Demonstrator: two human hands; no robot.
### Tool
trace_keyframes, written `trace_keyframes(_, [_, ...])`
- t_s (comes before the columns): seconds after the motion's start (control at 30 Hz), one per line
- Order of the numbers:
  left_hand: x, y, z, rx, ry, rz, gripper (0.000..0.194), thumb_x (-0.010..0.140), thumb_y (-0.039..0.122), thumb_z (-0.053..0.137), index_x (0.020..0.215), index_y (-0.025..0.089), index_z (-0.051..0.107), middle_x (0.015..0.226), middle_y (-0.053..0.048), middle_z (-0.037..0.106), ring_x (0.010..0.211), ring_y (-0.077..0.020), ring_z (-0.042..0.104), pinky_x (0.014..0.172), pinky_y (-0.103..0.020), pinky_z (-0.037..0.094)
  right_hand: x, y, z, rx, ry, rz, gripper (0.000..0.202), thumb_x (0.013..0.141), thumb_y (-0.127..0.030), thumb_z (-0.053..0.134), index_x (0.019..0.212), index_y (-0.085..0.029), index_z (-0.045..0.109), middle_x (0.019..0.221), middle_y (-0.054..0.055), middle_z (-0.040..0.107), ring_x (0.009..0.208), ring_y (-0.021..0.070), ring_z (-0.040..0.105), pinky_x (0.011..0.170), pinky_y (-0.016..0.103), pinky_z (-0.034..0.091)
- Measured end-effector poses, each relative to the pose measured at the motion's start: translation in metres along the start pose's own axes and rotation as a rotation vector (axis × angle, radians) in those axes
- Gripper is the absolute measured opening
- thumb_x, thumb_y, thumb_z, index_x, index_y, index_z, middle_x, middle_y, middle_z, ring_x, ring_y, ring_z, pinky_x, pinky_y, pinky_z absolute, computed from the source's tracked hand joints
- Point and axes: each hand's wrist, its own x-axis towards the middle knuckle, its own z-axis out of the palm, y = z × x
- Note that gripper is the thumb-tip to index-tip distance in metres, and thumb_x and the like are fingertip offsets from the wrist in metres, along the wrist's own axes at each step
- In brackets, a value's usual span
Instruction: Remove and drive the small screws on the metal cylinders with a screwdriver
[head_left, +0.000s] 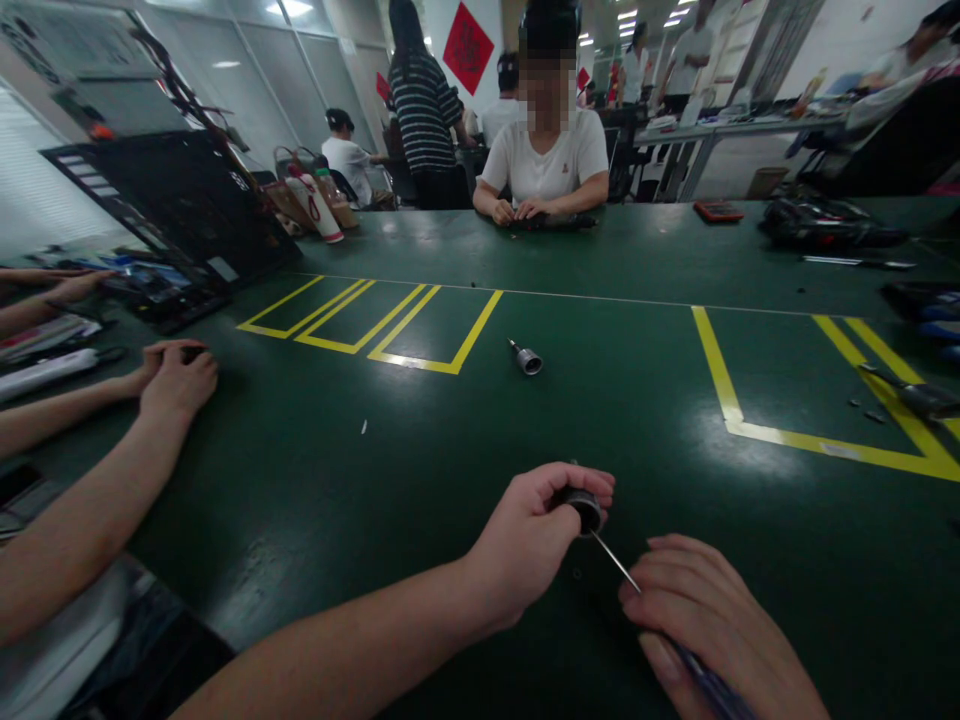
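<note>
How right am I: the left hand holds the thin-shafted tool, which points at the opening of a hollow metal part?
Wrong hand: the head view shows the right hand holding the thin-shafted tool, which does point at the opening of a hollow metal part.

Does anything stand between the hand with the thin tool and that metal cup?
Nothing visible does. The thin tool in the right hand runs its bare shaft to the mouth of the metal cup, which the left hand holds. The cup's inside is too dark to judge.
</note>
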Motion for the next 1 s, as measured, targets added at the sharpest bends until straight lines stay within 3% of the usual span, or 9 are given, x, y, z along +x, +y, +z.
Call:
trace_keyframes(0.27, [0.002,-0.002,0.0,-0.047,-0.016,-0.009,0.03,0.067,-0.005,0.046,0.079,0.013,0.066,0.107,-0.008,0.064,0.095,-0.0192,0.06,0.092,-0.04,0.046,0.002,-0.002,-0.002,-0.067,0.013,0.008,0.015,0.089,-0.019,0.044,0.08,-0.022,0.056,0.064,-0.001,0.07,0.059,0.0135,0.069,0.069,0.026,0.053])
trace_keyframes(0.83, [0.003,-0.007,0.0,0.011,-0.026,0.022,0.029,0.071,-0.007,0.045,0.078,0.013,0.066,0.105,-0.008,0.066,0.092,-0.0173,0.062,0.087,-0.037,0.049,-0.003,-0.007,-0.002,0.011,0.007,0.051,0.011,0.084,-0.016,0.05,0.081,-0.022,0.059,0.068,-0.001,0.07,0.062,0.0139,0.068,0.074,0.027,0.052])
trace_keyframes(0.9, [0.004,-0.006,-0.002,0.018,-0.024,0.033,0.028,0.072,-0.006,0.046,0.079,0.013,0.066,0.107,-0.008,0.065,0.092,-0.0174,0.062,0.087,-0.037,0.049,-0.007,-0.008,-0.005,0.127,0.004,0.125,0.01,0.084,-0.017,0.051,0.082,-0.023,0.06,0.068,-0.002,0.069,0.064,0.0138,0.067,0.08,0.028,0.051])
trace_keyframes(1.0, [0.006,-0.005,-0.006,0.004,0.014,0.058,0.026,0.075,-0.003,0.047,0.083,0.014,0.065,0.109,-0.007,0.064,0.094,-0.0174,0.063,0.09,-0.038,0.048,-0.019,-0.006,-0.005,0.399,0.049,0.439,0.014,0.089,-0.024,0.047,0.082,-0.024,0.06,0.069,-0.001,0.066,0.071,0.0161,0.066,0.092,0.036,0.045])
